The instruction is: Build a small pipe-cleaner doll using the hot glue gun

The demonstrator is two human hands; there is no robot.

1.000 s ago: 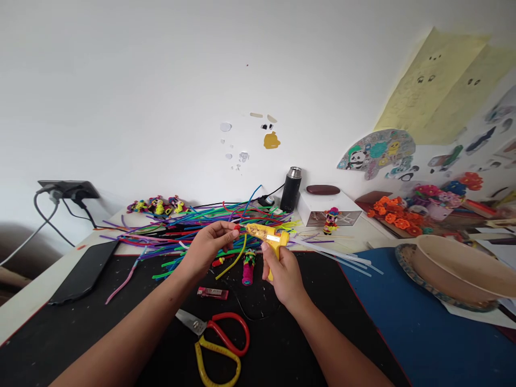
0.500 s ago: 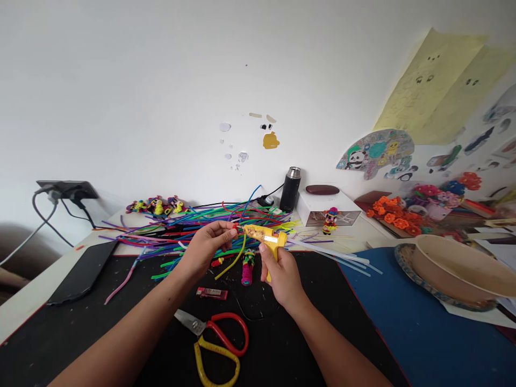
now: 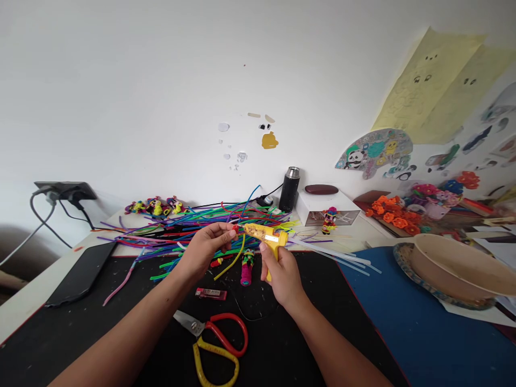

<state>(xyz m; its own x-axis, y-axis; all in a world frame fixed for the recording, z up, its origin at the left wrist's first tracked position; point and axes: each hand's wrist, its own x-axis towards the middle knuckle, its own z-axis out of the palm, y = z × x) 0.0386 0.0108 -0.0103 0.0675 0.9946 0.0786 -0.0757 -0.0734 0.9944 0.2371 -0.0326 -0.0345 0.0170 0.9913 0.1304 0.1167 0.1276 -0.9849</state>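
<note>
My right hand (image 3: 282, 271) is wrapped round the handle of a yellow hot glue gun (image 3: 260, 233), its nozzle pointing left. Between the thumb and fingertips of my left hand (image 3: 207, 244) is a small red piece (image 3: 235, 229), close to the nozzle; whether they touch I cannot tell. Below the gun, a pipe-cleaner figure (image 3: 246, 271) with a magenta body lies on the black mat (image 3: 161, 333). A small red and yellow piece (image 3: 216, 263) is beside my left hand, and a yellow pipe cleaner (image 3: 231, 264) curves down between my hands.
Many coloured pipe cleaners (image 3: 161, 236) spread behind my hands. Scissors (image 3: 220, 336) and a pink lighter (image 3: 210, 293) lie nearer me. A black flask (image 3: 289, 189), a white box (image 3: 318, 201) and a finished figure (image 3: 329, 220) stand behind; clear glue sticks (image 3: 342, 258) and a bowl (image 3: 455, 263) are right.
The whole view has shifted very slightly. Both hands keep the same hold, with the red piece still by the glue gun's nozzle.
</note>
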